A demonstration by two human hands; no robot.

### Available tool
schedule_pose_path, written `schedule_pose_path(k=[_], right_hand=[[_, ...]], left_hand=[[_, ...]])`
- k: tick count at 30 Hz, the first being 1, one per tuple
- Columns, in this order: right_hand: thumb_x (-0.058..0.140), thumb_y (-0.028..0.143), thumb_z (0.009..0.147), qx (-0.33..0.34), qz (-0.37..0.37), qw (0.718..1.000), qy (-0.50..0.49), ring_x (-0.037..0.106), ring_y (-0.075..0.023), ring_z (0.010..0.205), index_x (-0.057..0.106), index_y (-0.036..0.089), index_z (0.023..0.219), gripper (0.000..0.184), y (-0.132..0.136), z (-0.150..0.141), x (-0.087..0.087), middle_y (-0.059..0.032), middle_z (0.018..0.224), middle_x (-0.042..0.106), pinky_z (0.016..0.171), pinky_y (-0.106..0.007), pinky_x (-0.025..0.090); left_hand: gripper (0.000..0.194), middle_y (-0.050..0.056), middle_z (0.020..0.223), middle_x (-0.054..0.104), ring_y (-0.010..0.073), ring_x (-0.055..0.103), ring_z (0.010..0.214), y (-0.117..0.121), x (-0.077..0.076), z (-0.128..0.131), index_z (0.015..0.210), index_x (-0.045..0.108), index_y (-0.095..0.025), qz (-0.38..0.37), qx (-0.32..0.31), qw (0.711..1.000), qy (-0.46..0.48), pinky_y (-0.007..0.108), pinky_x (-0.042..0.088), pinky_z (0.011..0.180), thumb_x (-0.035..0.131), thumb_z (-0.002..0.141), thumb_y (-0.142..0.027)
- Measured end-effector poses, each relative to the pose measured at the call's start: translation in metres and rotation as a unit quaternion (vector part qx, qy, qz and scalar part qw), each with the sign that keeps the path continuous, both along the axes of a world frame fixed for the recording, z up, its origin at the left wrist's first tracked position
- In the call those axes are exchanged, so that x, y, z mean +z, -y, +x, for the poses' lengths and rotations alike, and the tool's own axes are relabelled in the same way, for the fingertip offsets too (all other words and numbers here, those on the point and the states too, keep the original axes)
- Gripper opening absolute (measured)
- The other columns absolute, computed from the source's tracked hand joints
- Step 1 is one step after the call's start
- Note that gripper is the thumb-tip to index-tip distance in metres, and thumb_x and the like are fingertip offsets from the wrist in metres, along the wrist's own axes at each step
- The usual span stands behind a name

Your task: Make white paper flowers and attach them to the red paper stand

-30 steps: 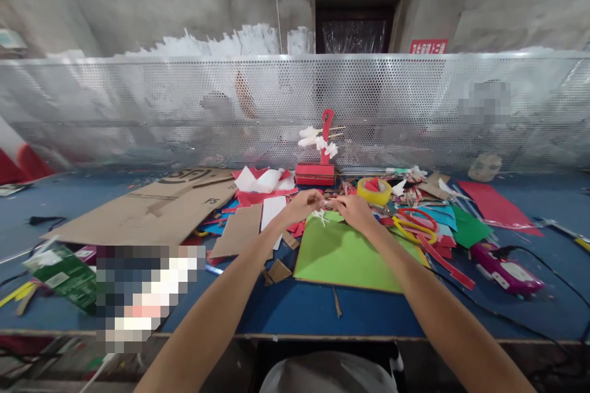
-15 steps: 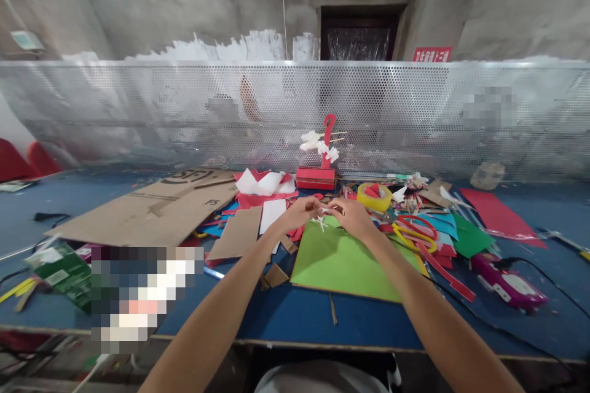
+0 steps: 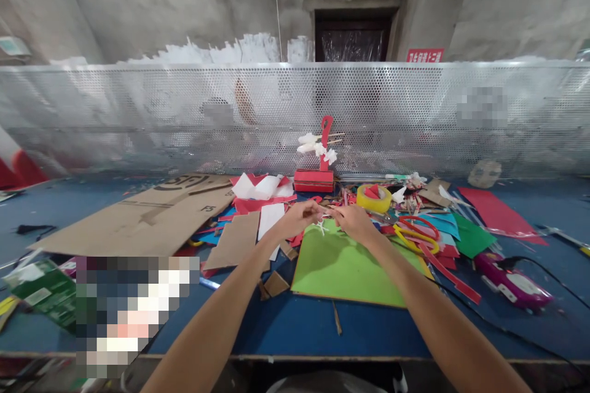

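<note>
My left hand [image 3: 305, 216] and my right hand [image 3: 353, 219] meet fingertip to fingertip over the far edge of a lime-green sheet [image 3: 350, 267]. Both are closed in a pinch on a small white paper piece, mostly hidden by the fingers. Thin white paper strips [image 3: 321, 226] show just below the fingertips; I cannot tell whether they hang from the held piece or lie on the sheet. Behind the hands stands a red box [image 3: 314, 181] with a hooked red upright [image 3: 325, 141], which carries white paper flowers [image 3: 308, 142] on thin sticks.
Yellow tape [image 3: 373, 199] and scissors with red and yellow handles [image 3: 410, 239] lie right of my hands. Cardboard [image 3: 138, 215] covers the left side. A purple device [image 3: 511, 282] with a black cable sits at right. A perforated metal screen [image 3: 184, 110] closes the back.
The view has shifted slightly. Both hands remain pinched together in nearly the same place, and less of the white piece shows between the fingertips.
</note>
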State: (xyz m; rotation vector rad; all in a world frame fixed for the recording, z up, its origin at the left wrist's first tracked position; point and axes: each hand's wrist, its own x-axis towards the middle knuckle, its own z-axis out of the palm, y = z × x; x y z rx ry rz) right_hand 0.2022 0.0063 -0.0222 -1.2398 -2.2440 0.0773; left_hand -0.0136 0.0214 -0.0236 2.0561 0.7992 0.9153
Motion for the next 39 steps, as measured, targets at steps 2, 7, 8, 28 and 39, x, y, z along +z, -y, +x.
schedule_pose_path(k=[2, 7, 8, 28, 39], right_hand=[[0.042, 0.046, 0.099, 0.007, -0.001, 1.0, -0.012, 0.063, -0.0163, 0.063, 0.071, 0.02, 0.072, 0.047, 0.001, 0.001, 0.0, -0.0039, 0.064, 0.069, 0.063, -0.025, 0.037], [0.057, 0.042, 0.093, 0.062, 0.019, 0.996, -0.063, 0.066, -0.0162, 0.078, 0.071, 0.023, 0.101, 0.025, 0.004, 0.002, 0.001, -0.0041, 0.091, 0.074, 0.07, -0.024, 0.042], [0.059, 0.041, 0.092, 0.067, 0.023, 0.996, -0.062, 0.065, -0.016, 0.077, 0.071, 0.023, 0.101, 0.023, 0.004, 0.003, 0.001, -0.0042, 0.092, 0.074, 0.07, -0.024, 0.042], [0.035, 0.047, 0.101, -0.057, 0.011, 0.998, 0.035, 0.064, -0.017, 0.072, 0.067, 0.019, 0.073, 0.051, 0.01, -0.007, 0.01, -0.006, 0.074, 0.071, 0.066, -0.025, 0.034], [0.033, 0.049, 0.101, -0.021, 0.014, 1.0, 0.015, 0.059, -0.0153, 0.062, 0.067, 0.019, 0.068, 0.057, 0.008, -0.003, 0.008, -0.0049, 0.063, 0.066, 0.061, -0.025, 0.03]], left_hand=[[0.027, 0.004, 0.084, 0.066, 0.014, 0.06, 0.075, -0.002, -0.002, -0.001, 0.092, 0.063, -0.015, 0.003, -0.009, 1.0, -0.003, 0.025, 0.046, 0.071, 0.062, 0.086, -0.041], [0.027, 0.003, 0.077, 0.064, 0.0136, 0.058, 0.07, -0.008, -0.007, -0.006, 0.088, 0.062, -0.015, 0.016, 0.023, 1.0, -0.014, 0.025, 0.045, 0.068, 0.061, 0.086, -0.042], [0.027, 0.003, 0.076, 0.063, 0.0137, 0.058, 0.07, -0.008, -0.007, -0.007, 0.088, 0.061, -0.015, 0.018, 0.028, 0.999, -0.014, 0.025, 0.045, 0.068, 0.061, 0.086, -0.042], [0.025, 0.002, 0.076, 0.063, 0.014, 0.059, 0.07, 0.007, 0.012, 0.001, 0.085, 0.059, -0.015, 0.029, 0.022, 0.999, -0.01, 0.026, 0.046, 0.069, 0.062, 0.085, -0.04], [0.019, 0.003, 0.081, 0.066, 0.0153, 0.059, 0.073, -0.006, 0.003, -0.01, 0.09, 0.064, -0.016, 0.1, 0.033, 0.988, -0.113, 0.026, 0.044, 0.067, 0.054, 0.089, -0.032]])
